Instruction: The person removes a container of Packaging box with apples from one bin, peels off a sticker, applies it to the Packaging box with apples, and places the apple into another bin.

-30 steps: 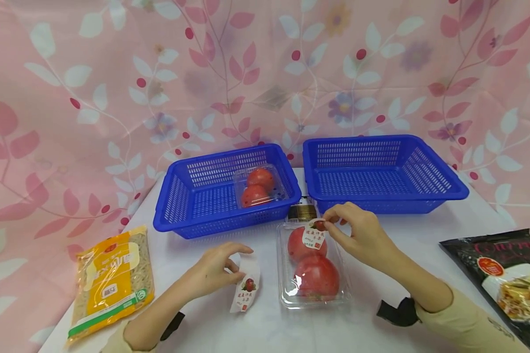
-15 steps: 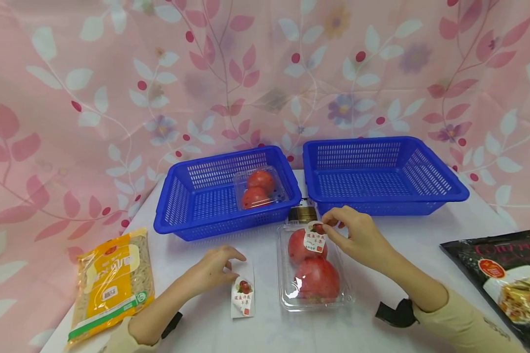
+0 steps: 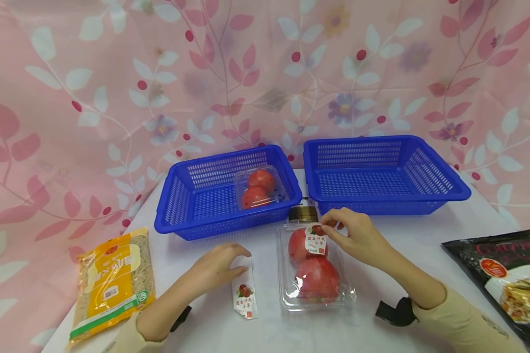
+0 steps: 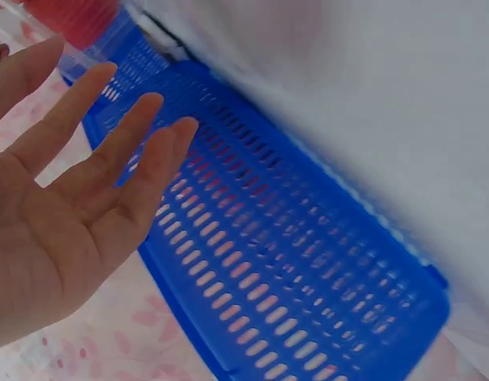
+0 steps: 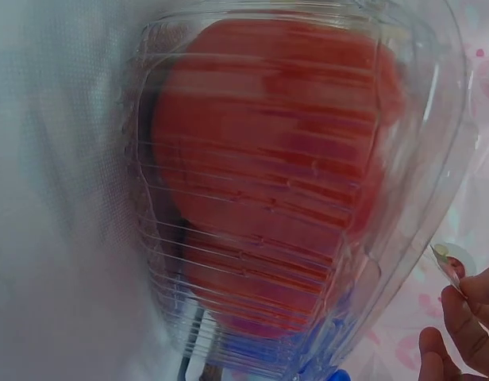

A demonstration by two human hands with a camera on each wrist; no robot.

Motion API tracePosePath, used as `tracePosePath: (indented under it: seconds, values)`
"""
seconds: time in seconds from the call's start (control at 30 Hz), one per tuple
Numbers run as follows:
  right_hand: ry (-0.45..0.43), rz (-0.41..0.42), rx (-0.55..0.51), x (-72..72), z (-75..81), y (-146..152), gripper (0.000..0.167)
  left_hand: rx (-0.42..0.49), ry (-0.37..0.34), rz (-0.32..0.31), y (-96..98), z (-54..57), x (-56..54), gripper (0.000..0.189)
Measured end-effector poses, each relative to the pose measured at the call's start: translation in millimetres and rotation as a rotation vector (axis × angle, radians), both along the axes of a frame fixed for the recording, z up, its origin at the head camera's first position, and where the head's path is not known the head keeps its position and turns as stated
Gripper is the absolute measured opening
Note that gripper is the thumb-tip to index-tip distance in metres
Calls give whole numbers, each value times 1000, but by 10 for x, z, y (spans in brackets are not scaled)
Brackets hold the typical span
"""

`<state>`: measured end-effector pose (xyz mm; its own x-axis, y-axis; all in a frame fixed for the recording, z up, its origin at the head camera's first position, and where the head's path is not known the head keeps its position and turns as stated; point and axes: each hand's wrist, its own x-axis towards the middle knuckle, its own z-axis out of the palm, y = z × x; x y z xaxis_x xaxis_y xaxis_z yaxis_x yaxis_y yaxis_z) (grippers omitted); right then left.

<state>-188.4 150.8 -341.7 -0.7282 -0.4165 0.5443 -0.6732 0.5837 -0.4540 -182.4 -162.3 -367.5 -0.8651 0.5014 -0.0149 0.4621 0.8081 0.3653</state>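
My right hand (image 3: 353,236) pinches the top of a white apple label (image 3: 315,242) above the clear plastic fruit box (image 3: 286,294). Two large red round fruits (image 3: 317,279) lie inside that box. In the right wrist view the label (image 5: 449,266) is held between thumb and finger, beside the box's lid; whether its lower end touches the lid, I cannot tell. My left hand (image 3: 216,269) hovers by a strip of backing paper with another apple label (image 3: 245,300), left of the box. In the left wrist view the left hand's fingers (image 4: 141,127) are spread, holding nothing.
Behind stand two blue baskets; the left one (image 3: 176,206) contains another boxed pair of red fruits (image 3: 260,189), the right basket (image 3: 384,198) is bare inside. A dark-and-gold item (image 3: 303,212) sits between them. Yellow grain bag (image 3: 112,284) lies left, black noodle packet (image 3: 503,274) right.
The left fingers have come off the label strip, which now lies flatter on the table. The label in my right hand has dropped slightly over the upper fruit.
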Motion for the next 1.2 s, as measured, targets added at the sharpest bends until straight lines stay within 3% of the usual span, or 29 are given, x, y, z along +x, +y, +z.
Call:
tracePosePath:
  seconds: [0.17,0.4,0.63,0.77,0.9,1.2]
  values:
    - [-54,21,-3,-15,-5,-7,10,11,157,-46,178,116,7,27]
    - [-75,29,-9,-30,-19,-2,10,23,287,-175,445,183,46,31]
    - [-104,34,-14,-38,-34,-1,9,151,472,-304,627,156,79,26]
    - [-135,44,-18,-35,-48,9,9,246,619,-379,702,125,71,19]
    - [-176,63,-17,-26,-47,-1,8,282,745,-418,757,87,54,15]
    - [-242,109,1,-36,-79,-33,9,232,766,-440,834,24,89,7]
